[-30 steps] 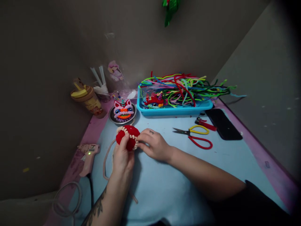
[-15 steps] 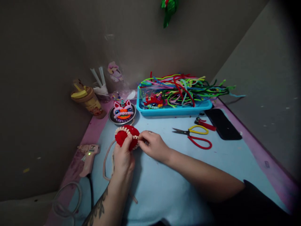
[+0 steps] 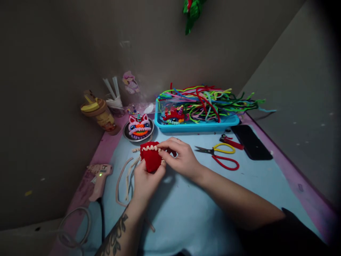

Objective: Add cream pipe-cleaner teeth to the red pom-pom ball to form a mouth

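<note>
A bright blue plastic tray (image 3: 197,128) is piled with long fuzzy sticks of many colours (image 3: 213,101); a flat black phone (image 3: 252,142) lies near its right corner; a round silver metal bowl (image 3: 126,134) holds a pink fuzzy animal face (image 3: 139,127); a tall brown cup (image 3: 105,119) stands nearby.

Red piece (image 3: 151,161) in my left hand (image 3: 147,177): matt, plush-looking, soft-napped
Cream trim (image 3: 151,148) at my right fingertips (image 3: 160,145): fuzzy, bumpy, matt
Bowl (image 3: 152,132) before me: smooth, shiny metal
Tray (image 3: 197,128): smooth blue plastic, slightly glossy
Stems (image 3: 213,101): fuzzy pile, no shine
Scissors (image 3: 213,151): dark metal blades, smooth plastic-looking handles
Glue gun (image 3: 99,181): smooth pink plastic
Ornament (image 3: 194,12): crinkled, glossy green foil-like
Table cover (image 3: 202,220): matt, smooth; I can't tell cloth from paper
</note>
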The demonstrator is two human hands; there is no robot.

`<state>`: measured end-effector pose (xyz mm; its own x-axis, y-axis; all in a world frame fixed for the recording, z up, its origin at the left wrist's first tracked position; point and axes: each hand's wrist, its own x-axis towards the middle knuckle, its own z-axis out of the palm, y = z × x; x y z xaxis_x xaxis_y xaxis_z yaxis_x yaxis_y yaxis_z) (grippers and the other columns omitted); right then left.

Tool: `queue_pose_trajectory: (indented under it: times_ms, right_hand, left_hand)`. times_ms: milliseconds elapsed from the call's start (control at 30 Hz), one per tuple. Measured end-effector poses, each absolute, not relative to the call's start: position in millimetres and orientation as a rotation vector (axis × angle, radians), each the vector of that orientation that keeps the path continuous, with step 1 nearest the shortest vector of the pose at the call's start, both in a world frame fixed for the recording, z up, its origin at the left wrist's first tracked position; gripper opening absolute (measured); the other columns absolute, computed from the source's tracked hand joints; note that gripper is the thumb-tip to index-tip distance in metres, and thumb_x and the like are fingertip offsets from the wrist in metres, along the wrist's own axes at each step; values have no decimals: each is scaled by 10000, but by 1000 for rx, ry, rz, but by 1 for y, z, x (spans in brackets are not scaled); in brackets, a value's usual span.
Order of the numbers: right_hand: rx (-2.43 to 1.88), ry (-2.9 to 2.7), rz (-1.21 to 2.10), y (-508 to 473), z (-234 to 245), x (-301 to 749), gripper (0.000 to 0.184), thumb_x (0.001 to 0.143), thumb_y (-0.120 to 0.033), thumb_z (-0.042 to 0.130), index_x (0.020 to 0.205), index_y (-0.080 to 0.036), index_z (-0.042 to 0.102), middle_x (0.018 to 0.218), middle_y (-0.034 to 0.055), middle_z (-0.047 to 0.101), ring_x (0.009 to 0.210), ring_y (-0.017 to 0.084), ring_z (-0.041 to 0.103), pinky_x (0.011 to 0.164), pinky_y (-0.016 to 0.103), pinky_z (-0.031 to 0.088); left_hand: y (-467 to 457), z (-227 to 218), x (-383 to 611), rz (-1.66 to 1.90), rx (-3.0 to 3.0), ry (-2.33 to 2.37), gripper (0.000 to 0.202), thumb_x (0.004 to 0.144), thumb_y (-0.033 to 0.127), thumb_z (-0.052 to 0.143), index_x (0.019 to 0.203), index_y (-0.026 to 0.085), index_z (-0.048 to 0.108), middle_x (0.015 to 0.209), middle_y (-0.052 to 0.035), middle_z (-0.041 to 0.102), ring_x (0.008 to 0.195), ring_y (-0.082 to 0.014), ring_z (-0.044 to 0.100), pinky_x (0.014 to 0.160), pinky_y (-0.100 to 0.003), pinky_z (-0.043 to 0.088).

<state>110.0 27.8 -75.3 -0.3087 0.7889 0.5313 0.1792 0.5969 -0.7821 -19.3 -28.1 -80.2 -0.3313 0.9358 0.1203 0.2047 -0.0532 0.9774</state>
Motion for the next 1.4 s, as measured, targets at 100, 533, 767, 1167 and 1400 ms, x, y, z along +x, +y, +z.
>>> queue_pose_trajectory:
  times_ms: [100, 533, 767, 1167, 1400]
  right_hand:
    - [-773, -1814, 767, 30, -76, 112, 162, 826, -109, 576, 881, -206, 693, 801, 22, 674, 735, 137, 593, 648, 256, 494]
    - [-840, -1639, 1037, 36, -89, 110, 285, 867, -310, 610, 1134, -212, 632, 887, 36, 617, 762, 147, 584, 659, 269, 489]
    - [-827, -1854, 878, 33, -100, 106, 650, 762, -415, 709, 1315, -188, 453, 1260, 144, 512, 1190, 290, 500, 992, 473, 448]
    - [-794, -1933, 701, 38, -107, 106, 601, 665, -62, 609, 1233, -215, 488, 1254, 113, 577, 1214, 258, 527, 1044, 455, 442]
    - [-921, -1798, 512, 50, -117, 116, 561, 596, -24, 556, 1121, -214, 500, 1152, 108, 592, 1113, 268, 562, 979, 463, 474]
  left_hand:
    - [-28, -81, -20, 1455, 1388, 1551, 180, 610, 191, 750, 534, 193, 587, 473, 57, 474, 456, -91, 375, 474, -208, 335]
    - [-22, -88, -25, 1355, 936, 1420, 291, 611, 353, 809, 793, 159, 690, 701, -5, 687, 616, -141, 612, 600, -234, 484]
    - [-16, -93, -21, 1662, 329, 765, 492, 785, 586, 642, 1102, 213, 689, 1178, -86, 693, 1141, -239, 604, 1006, -378, 455]
    - [-21, -87, -15, 1472, 166, 608, 455, 836, 522, 597, 1167, 216, 652, 1202, -96, 674, 1181, -262, 571, 988, -428, 461]
    - [-21, -95, -32, 1168, 415, 928, 440, 672, 471, 799, 973, 162, 713, 1013, -97, 720, 908, -214, 670, 803, -321, 527]
